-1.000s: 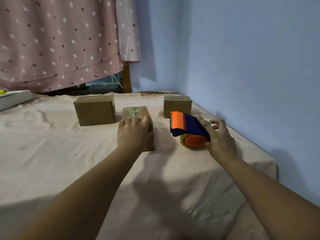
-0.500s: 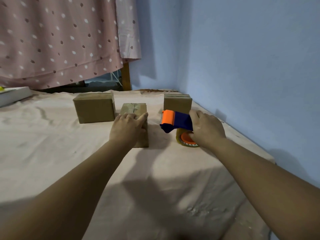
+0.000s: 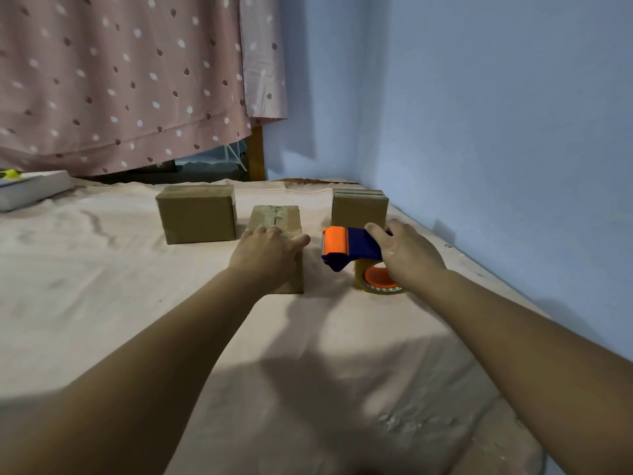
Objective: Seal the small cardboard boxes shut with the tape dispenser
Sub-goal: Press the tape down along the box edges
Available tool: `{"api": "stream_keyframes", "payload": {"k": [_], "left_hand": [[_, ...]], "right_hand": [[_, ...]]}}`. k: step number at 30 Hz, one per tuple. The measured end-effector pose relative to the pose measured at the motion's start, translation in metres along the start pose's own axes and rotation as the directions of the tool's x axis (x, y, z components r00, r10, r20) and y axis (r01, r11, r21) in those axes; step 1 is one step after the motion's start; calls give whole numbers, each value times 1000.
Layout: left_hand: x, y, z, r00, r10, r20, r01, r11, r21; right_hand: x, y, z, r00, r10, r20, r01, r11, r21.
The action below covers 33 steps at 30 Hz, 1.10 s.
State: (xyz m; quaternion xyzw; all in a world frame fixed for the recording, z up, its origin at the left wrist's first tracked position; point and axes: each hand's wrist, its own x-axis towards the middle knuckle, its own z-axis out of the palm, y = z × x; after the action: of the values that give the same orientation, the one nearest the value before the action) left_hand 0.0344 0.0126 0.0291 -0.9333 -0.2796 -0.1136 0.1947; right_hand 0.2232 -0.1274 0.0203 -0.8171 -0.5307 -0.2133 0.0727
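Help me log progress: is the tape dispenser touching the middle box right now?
No: the tape dispenser, gripped by the right hand, is beside the middle box with bedsheet showing between them.

**Q:** What encloses the scene?
**A:** Two plain pale-blue walls: a back wall (image 3: 318,97) at 12 o'clock and a side wall (image 3: 496,114) running from 1 to 4 o'clock.

**Q:** And from 10 to 11 o'clock?
**A:** A dusty-pink spotted curtain (image 3: 120,80). A wooden post (image 3: 257,152) stands below its right edge.

**Q:** Below?
**A:** A worktop under a creased pale-pink sheet (image 3: 102,286), softly lit, with shadow at 6 o'clock. A white slab (image 3: 30,190) lies at 9 o'clock.
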Motion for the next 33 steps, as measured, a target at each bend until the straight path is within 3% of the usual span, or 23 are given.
{"api": "stream_keyframes", "payload": {"k": [14, 23, 28, 33], "left_hand": [[-10, 4, 7, 998, -36, -48, 36, 999, -7], [-10, 8, -2, 999, -23, 22, 23, 1000, 7], [-9, 9, -2, 999, -41, 8, 42, 996, -81], [-10, 10, -3, 999, -21, 46, 21, 1000, -5]], "right_hand": [[4, -16, -14, 994, 25, 104, -23, 1000, -16], [9, -21, -17, 989, -26, 148, 42, 993, -106], [15, -30, -25, 977, -43, 207, 72, 988, -135], [18, -37, -34, 978, -43, 206, 77, 984, -161]]}}
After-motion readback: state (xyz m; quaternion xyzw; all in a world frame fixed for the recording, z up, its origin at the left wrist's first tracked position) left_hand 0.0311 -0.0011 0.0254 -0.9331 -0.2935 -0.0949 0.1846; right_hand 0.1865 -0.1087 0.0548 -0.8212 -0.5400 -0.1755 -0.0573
